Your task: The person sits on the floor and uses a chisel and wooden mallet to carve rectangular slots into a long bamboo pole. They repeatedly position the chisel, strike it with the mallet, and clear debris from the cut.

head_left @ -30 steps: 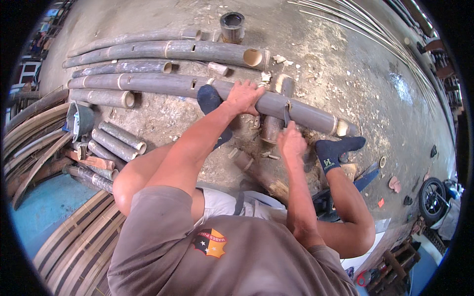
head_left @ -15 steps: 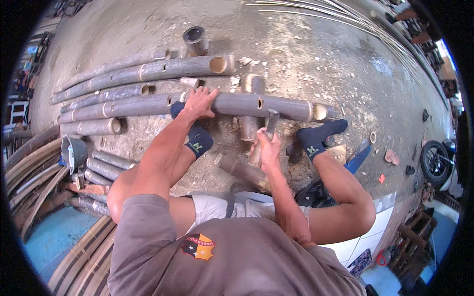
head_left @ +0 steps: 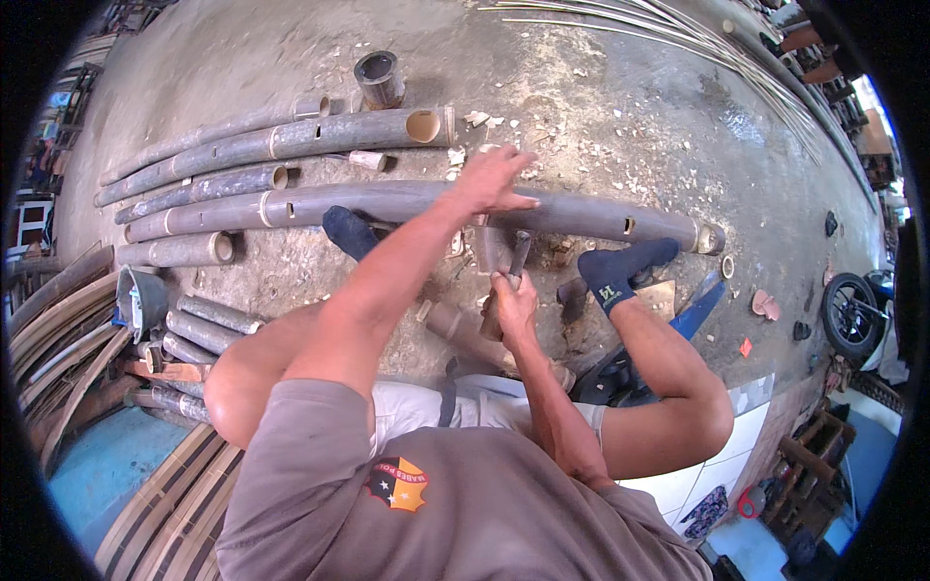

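At nine o'clock a stack of cut bamboo poles point(head_left: 208, 184) lies on the concrete floor point(head_left: 601, 116). Toward the centre, the long bamboo pole point(head_left: 387, 201) runs across from nine to three, holes cut in its side. The left hand point(head_left: 492, 180) presses flat on top of it, fingers spread, not clenched. Just below, at six o'clock of that hand, the right hand point(head_left: 511, 295) is clenched around a chisel point(head_left: 516, 254), its blade angled up against the pole.

A dusty grey concrete floor point(head_left: 620, 107) lies in bright daylight, littered with pale wood chips point(head_left: 581, 174). Thin split strips point(head_left: 697, 48) fan across the far side. A wheel point(head_left: 851, 315) stands at right.
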The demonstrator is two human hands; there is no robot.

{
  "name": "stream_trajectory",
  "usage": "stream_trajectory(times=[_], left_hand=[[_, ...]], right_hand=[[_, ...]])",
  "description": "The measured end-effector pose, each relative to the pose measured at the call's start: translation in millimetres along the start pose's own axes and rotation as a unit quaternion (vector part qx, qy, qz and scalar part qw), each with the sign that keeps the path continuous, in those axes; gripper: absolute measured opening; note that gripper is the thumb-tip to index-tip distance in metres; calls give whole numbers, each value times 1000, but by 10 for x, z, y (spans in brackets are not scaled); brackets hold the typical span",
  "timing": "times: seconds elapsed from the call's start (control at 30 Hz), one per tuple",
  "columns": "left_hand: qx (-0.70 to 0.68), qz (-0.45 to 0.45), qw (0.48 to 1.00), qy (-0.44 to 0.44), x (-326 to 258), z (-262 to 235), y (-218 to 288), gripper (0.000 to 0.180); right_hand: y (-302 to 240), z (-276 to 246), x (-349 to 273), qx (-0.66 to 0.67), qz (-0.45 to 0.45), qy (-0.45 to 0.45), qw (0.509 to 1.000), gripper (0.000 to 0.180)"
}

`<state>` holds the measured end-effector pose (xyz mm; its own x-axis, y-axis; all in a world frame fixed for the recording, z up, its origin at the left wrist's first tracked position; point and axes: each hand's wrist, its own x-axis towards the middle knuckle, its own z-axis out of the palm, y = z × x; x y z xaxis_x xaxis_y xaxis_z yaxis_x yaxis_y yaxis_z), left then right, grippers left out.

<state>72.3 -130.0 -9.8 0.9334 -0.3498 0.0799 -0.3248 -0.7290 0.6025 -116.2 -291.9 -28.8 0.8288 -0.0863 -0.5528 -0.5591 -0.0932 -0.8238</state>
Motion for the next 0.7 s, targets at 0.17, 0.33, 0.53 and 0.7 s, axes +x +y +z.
stream_trajectory(times=[0.17,0.33,0.53,0.7], left_hand=[[209,-76,970,-99,-1102,-678,-806,105],[264,-140,943,-147,-1266,-769,-947,97],[160,-87,971,-155,-926,-576,-886,90],[124,-72,975,-172,-828,-512,-900,91]], right_hand=[[-288,155,-110,4,-8,-64,998,32],[-412,304,-79,-59,-26,-97,993,31],[-529,343,91,-133,-30,-63,989,34],[-596,286,104,-198,-74,-29,977,37]])
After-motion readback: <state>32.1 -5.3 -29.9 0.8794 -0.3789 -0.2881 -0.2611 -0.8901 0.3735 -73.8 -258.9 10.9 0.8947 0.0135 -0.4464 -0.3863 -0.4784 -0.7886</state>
